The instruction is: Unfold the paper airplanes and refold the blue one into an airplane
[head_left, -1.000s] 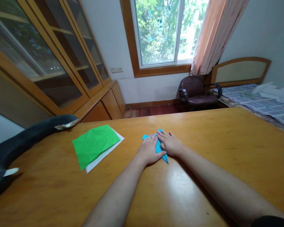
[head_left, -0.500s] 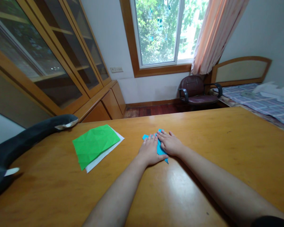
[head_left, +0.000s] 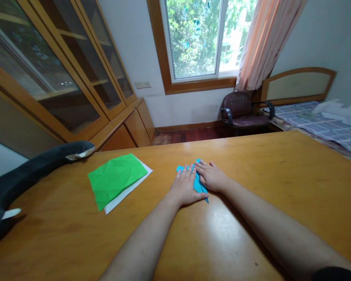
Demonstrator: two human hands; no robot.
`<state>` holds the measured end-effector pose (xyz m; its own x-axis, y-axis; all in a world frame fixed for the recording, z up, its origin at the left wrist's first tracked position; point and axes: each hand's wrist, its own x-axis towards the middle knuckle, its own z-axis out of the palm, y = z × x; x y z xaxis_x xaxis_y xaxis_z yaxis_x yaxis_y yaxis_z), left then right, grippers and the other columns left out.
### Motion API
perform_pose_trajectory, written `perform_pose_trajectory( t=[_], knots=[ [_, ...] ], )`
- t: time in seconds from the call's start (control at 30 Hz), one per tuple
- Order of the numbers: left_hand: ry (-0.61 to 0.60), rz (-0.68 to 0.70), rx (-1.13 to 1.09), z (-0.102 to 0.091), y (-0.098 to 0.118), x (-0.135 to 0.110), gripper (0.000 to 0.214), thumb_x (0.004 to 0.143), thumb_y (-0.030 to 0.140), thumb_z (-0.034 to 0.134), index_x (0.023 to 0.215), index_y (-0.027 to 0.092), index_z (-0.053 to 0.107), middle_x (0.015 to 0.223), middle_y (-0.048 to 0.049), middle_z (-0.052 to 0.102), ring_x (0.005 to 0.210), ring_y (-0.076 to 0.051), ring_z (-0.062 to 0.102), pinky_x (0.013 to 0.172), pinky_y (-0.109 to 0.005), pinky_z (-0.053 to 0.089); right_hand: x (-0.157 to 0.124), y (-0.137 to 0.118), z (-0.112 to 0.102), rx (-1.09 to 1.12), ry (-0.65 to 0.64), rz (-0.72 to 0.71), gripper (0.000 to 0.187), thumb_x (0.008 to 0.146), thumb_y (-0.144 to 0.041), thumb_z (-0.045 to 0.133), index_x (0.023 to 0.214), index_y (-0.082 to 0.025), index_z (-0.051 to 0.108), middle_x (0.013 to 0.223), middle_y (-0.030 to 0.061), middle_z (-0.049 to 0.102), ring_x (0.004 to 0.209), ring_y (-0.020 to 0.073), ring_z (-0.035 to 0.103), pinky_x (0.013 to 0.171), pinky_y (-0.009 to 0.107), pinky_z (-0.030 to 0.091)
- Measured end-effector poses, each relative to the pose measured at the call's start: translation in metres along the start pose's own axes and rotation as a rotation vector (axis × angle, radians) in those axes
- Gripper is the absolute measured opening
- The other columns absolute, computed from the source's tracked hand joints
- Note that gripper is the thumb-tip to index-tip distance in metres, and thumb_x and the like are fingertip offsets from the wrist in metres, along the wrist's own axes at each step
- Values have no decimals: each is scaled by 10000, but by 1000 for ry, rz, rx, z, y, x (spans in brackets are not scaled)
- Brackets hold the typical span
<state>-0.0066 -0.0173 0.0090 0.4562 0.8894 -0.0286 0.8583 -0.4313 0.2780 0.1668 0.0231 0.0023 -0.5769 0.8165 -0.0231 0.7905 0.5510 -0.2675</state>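
Observation:
A folded piece of blue paper point(head_left: 198, 182) lies on the wooden table point(head_left: 251, 187) in front of me. My left hand point(head_left: 185, 187) lies flat on its left part, fingers stretched forward. My right hand point(head_left: 213, 176) presses flat on its right part, fingers pointing left and touching the left hand's fingertips. Only a strip of blue shows between the hands, plus tips at the far and near ends.
A creased green sheet point(head_left: 117, 178) lies on a white sheet point(head_left: 128, 188) to the left. A dark plush toy point(head_left: 32, 171) stretches along the table's left edge. Beyond the table stand a glass-fronted cabinet point(head_left: 61, 78), an armchair point(head_left: 242, 113) and a bed point(head_left: 324, 125).
The hands stay flat on the blue paper; the left hand has slid slightly over it. The view has shifted a little.

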Motion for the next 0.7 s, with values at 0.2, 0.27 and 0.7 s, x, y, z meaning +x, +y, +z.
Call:
perform_pose_trajectory(
  t=[0.2, 0.27, 0.7],
  knots=[
    [29, 62, -43, -4, 4, -4, 1032, 708, 666, 627, 1503, 120, 263, 1587, -162, 182, 1466, -330, 148, 1195, -478, 165, -2, -1, -5, -17, 31, 4, 546, 911, -282, 375, 1449, -200, 417, 1528, 116, 363, 1412, 285, 298, 1111, 572, 228],
    [25, 76, -62, -5, 2, -5, 1039, 707, 622, 661, 1508, 109, 243, 1592, -166, 154, 1471, -312, 135, 1201, -457, 168, -4, 0, -9, -28, 59, -2, 547, 907, -268, 375, 1447, -195, 423, 1514, 123, 388, 1367, 291, 363, 1099, 539, 258],
    [148, 102, -166, -6, -21, -9, 416, 782, 338, 672, 1158, 207, 552, 1447, -122, 402, 1399, -284, 323, 1155, -444, 306, -12, -1, -33, -2, 191, -217, 366, 721, -137, 553, 1071, -206, 635, 1305, 126, 543, 1206, 285, 463, 1085, 493, 233]
  ],
)
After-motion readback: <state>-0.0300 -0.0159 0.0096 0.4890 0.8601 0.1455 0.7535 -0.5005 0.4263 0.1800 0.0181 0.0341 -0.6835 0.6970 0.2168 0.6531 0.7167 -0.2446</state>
